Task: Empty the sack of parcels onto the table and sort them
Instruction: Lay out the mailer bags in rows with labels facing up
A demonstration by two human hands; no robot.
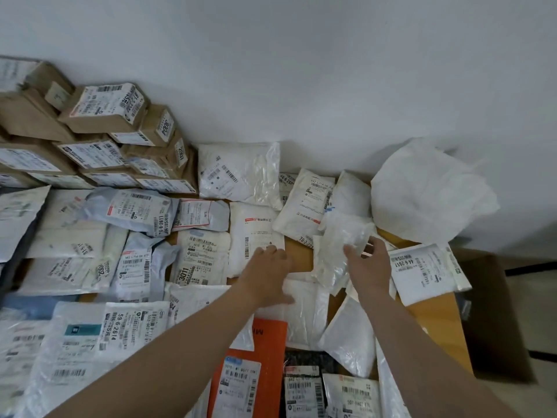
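Standing against the white wall at the far left is a stack of brown cardboard boxes (99,116), each with a white printed label. Just in front of them, grey and white plastic mailer bags (129,209) lie flat and overlapping across the left half of the wooden bench (434,321), labels up. Nearer the front edge, a flat orange envelope (271,342) sits partly under other parcels, with a black speckled parcel (304,357) just beside its right edge.

The person's left hand (268,276) is stretched out palm down over the middle of the bench. Its fingers are straight and slightly spread, the fingertips touch a tall white labelled mailer (256,230), and it has hold of nothing. Just to the right, across a bare strip of bench, the right hand (369,263) has thumb and fingers curled round the edge of a crinkled translucent plastic pouch (334,254), which tilts over the white parcels below it.

Beside that hand lies a white bag with a large barcode label (422,270). Behind it, at the bench's far right corner against the wall, the crumpled white sack (428,191) sits slumped, well apart from the boxes.
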